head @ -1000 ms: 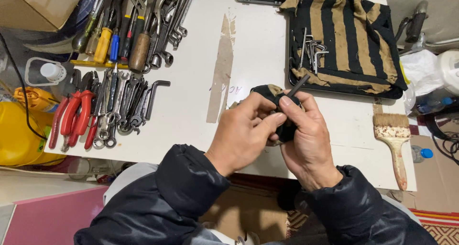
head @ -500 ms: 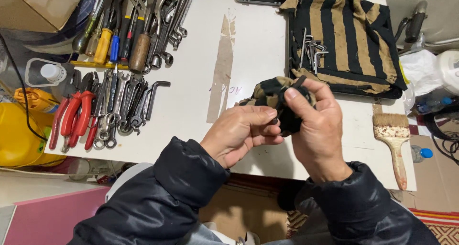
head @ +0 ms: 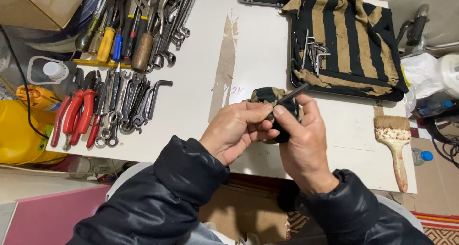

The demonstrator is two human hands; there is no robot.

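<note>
striped rag wraps the hex key; both hands, left and right, grip it; best pinch firmly and wipe along the shaft.

Bare white tabletop lies open ahead of our hands; wrenches and pliers crowd the left, the striped cloth on its tray blocks the far right, a paintbrush flanks the right.

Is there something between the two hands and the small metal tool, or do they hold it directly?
A bunched striped rag is wrapped around the metal tool. The left hand and right hand grip mostly through this cloth.
</note>
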